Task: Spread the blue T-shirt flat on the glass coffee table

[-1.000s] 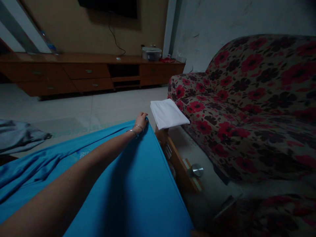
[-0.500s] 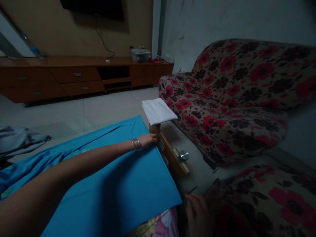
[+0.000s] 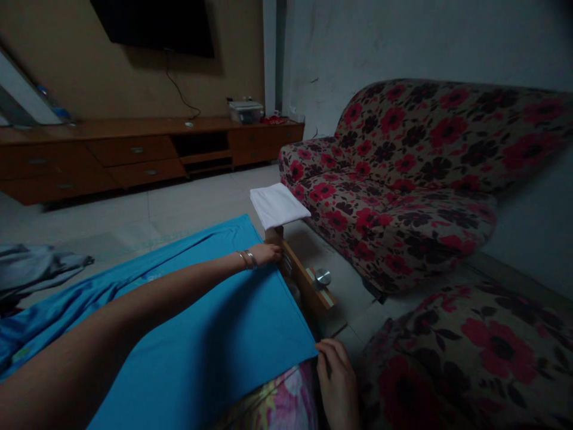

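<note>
Bare arms, no sleeves — thin silver bangles (image 3: pixel 248 258) at the left wrist

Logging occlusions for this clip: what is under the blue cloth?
The blue cloth covers most of a wooden table, which shows only along its right edge. The left hand and right hand hold the cloth's corners. Anything on the tabletop beneath is hidden.

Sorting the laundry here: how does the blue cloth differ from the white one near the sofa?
The large blue cloth lies spread flat, while the small white cloth is folded into a neat rectangle. The left hand and right hand hold the blue cloth's edge; nothing touches the white cloth. Both are plain fabric.
</note>
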Tool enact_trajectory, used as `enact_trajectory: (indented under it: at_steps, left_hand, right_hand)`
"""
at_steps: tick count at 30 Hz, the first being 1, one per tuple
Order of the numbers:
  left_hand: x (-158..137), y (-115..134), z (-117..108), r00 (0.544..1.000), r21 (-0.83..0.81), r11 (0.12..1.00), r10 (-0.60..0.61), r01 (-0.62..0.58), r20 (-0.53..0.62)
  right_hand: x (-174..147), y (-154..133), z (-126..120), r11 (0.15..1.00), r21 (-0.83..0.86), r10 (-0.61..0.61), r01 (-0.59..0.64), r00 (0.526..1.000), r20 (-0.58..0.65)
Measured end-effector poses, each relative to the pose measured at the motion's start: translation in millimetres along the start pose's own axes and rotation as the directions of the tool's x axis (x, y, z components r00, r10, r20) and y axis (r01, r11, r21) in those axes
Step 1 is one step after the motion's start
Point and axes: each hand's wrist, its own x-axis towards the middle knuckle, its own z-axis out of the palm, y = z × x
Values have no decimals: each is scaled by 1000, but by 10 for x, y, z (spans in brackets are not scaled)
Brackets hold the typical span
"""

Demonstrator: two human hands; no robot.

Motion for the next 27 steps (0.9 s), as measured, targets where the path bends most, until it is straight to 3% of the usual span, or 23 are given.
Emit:
enact_trajectory:
  at_steps: [5, 15, 21, 27]
  left_hand:
    - [53, -9, 2, 999, 32, 999, -34, 35, -19]
    - [90, 54, 253, 975, 57, 980, -181, 189, -130]
    - [-9, 168, 324, 944, 65, 960, -252, 272, -214]
    - [8, 142, 341, 939, 52, 958, -265, 282, -218]
  right_hand:
    - [3, 80, 43, 999, -7, -40, 40, 999, 13]
    - [71, 43, 17, 998, -56, -31, 30, 1000, -6]
    - [340, -174, 47, 977, -210, 27, -19, 999, 35]
    - [727, -372, 212, 908, -419, 67, -3, 988, 140]
